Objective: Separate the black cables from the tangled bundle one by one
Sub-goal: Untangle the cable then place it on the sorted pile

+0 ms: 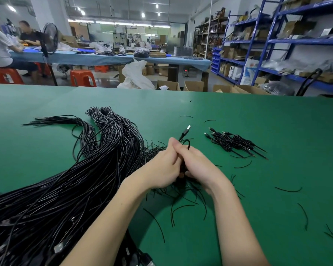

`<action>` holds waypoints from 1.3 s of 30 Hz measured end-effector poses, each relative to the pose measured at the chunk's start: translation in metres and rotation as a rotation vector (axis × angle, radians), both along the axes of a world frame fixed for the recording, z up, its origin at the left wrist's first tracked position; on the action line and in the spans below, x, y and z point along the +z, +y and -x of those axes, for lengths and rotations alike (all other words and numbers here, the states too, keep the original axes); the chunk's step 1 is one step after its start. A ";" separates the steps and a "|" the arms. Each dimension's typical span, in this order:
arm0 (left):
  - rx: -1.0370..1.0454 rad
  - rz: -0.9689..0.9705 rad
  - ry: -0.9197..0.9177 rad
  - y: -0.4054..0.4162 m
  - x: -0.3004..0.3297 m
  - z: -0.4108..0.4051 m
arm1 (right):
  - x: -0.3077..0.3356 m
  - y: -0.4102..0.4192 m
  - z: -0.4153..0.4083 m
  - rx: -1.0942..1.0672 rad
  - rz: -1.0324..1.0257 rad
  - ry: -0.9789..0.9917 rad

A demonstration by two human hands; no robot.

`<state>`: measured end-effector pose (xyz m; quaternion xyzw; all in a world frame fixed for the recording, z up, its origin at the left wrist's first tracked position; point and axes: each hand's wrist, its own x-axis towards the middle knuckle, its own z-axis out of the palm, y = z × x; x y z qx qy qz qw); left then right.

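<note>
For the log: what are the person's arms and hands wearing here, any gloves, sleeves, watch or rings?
Nothing is worn that shows. Both hands, left and right, are bare, without gloves. Both forearms are uncovered up to the bottom edge of the picture, so no sleeve or cuff is in view. No watch, wristband or strap shows at either wrist, and no ring shows on the visible fingers, though some fingers are hidden.

A big tangled bundle of black cables lies left of the fingers, which hold one cable.
</note>
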<state>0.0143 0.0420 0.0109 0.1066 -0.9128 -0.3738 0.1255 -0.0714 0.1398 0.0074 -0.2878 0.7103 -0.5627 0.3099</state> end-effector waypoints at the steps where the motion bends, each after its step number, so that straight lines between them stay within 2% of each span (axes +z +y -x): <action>1: -0.006 -0.036 -0.018 0.000 0.000 0.000 | -0.001 -0.001 0.000 -0.012 0.002 0.027; 7: -0.075 -0.418 0.007 -0.001 0.006 -0.003 | -0.003 0.000 0.005 -0.041 0.083 0.063; 10: -0.125 -0.482 -0.034 -0.001 0.009 -0.007 | -0.004 0.003 0.007 0.022 0.074 0.065; 15: -0.166 -0.609 -0.038 -0.003 0.011 -0.009 | -0.002 0.009 0.008 0.048 0.228 -0.005; 19: -0.177 -0.659 -0.025 -0.003 0.010 -0.010 | -0.003 0.011 0.008 0.020 0.224 0.123; 24: -0.203 -0.868 -0.005 -0.002 0.011 -0.009 | -0.005 0.006 0.000 0.054 0.349 -0.123; 27: -0.201 -0.925 -0.061 -0.004 0.011 -0.009 | -0.009 0.004 0.000 0.054 0.314 -0.082; 30: -0.225 -1.015 -0.133 -0.005 0.015 -0.009 | -0.010 0.003 -0.001 0.070 0.314 -0.186; 34: -0.182 -0.815 -0.233 -0.009 0.015 -0.009 | -0.001 0.004 0.002 -0.001 0.181 -0.071; 36: -0.079 -0.615 -0.212 -0.008 0.015 -0.006 | 0.008 0.006 0.003 -0.040 0.068 0.031; 39: -0.019 -0.202 -0.160 -0.004 0.012 -0.002 | 0.012 0.006 0.002 -0.187 -0.016 0.176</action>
